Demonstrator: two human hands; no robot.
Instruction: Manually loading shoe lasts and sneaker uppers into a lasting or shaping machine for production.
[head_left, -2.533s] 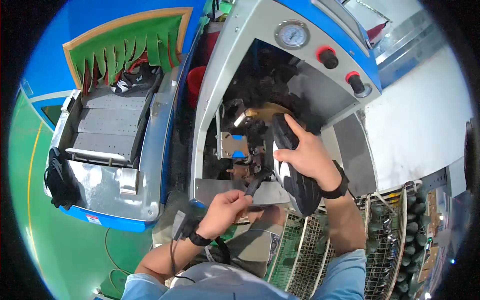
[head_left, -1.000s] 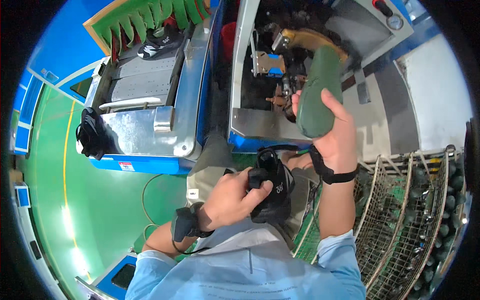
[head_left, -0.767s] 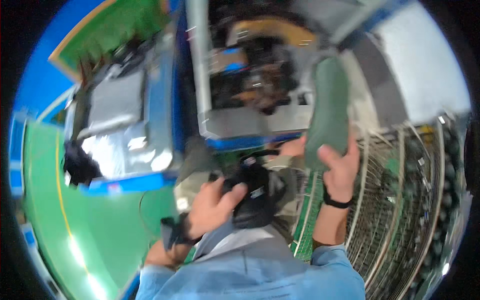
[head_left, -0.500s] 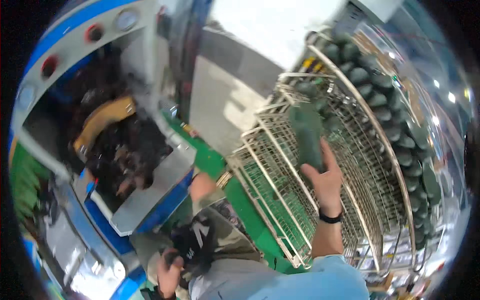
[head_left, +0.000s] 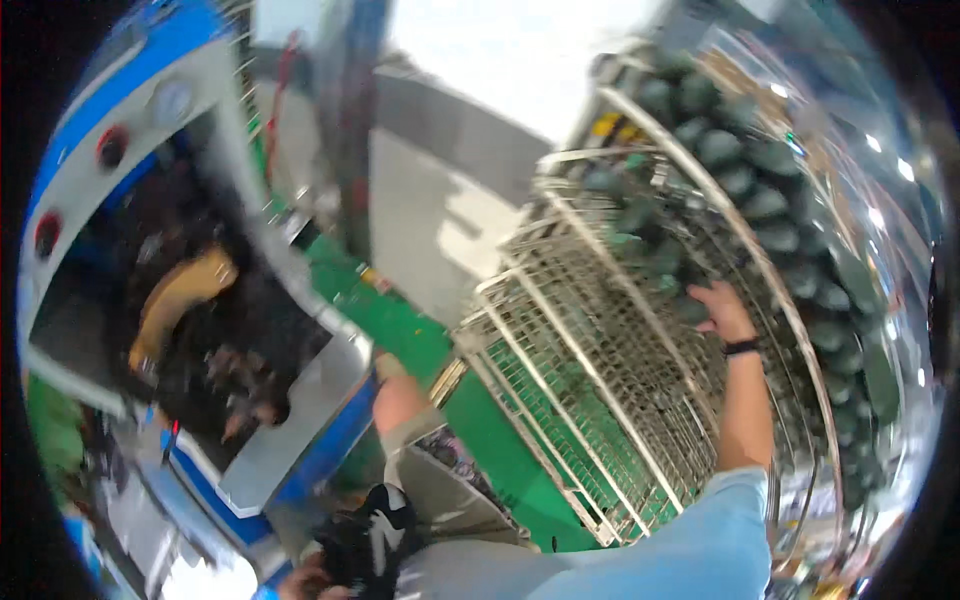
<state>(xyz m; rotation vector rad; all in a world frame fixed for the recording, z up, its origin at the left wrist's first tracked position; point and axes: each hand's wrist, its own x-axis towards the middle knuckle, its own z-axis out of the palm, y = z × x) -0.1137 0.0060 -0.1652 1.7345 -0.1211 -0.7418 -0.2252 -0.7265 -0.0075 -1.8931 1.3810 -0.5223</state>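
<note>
- Head view: the left hand (head_left: 305, 580) is nearest, blurred and partly cut off by the lower edge, its fingers against a black shoe (head_left: 372, 535); how far they close I cannot tell.
- That shoe, with a white mark on its side, is just ahead and to the right of the left hand.
- A light blue sleeve (head_left: 700, 530) covers the arm behind the right hand (head_left: 727, 315), and a dark wristband (head_left: 741, 347) sits at its wrist.
- The right hand is over a pale wire rack (head_left: 590, 385), thumb and fingers a little apart at a dark green form (head_left: 690, 308); blur hides whether they grip it.
- The rack's tiers slant away to the left of the right hand.
- More green forms (head_left: 735, 180) crowd together ahead of the right hand and to its right.
- Green floor (head_left: 510, 470) shows between the two hands.
- Ahead of the left hand stands an open-fronted machine (head_left: 300, 425), with a curved yellow piece (head_left: 178, 298) inside and a round gauge (head_left: 173, 100) on its frame.
- Farthest ahead, between the hands, is a bright white panel (head_left: 500, 60).
</note>
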